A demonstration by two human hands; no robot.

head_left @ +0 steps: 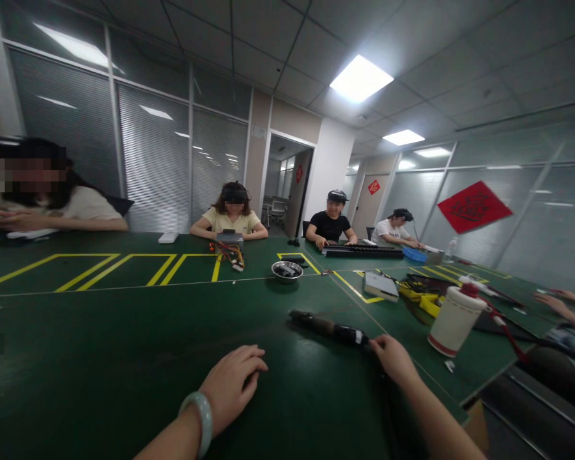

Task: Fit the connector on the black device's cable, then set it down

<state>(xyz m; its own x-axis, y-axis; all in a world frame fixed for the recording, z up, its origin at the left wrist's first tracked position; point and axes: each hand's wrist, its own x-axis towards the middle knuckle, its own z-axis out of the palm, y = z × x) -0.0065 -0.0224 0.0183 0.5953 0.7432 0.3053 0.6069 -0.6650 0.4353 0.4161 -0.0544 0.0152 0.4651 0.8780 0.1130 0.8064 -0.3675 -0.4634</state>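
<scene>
My left hand [237,378], with a pale green bangle [201,418] at the wrist, rests on the green table [138,358]. Its fingers are stretched out, slightly bent, and hold nothing. My right hand [391,359] is closed in a pinch at the near end of a long, narrow black object [326,326] lying on the table. That object has a dark brownish middle and a small whitish patch near my fingers; its exact kind is unclear. A dark, blurred length trails below the right hand toward the table's near edge. The left hand lies apart from the object.
A metal bowl [287,271] with dark pieces stands ahead. To the right are a silver box [380,285], a yellow tray [430,305] and a white bottle [457,322] with a red strap. Several people sit around the table; one has a box [229,238] with coloured wires.
</scene>
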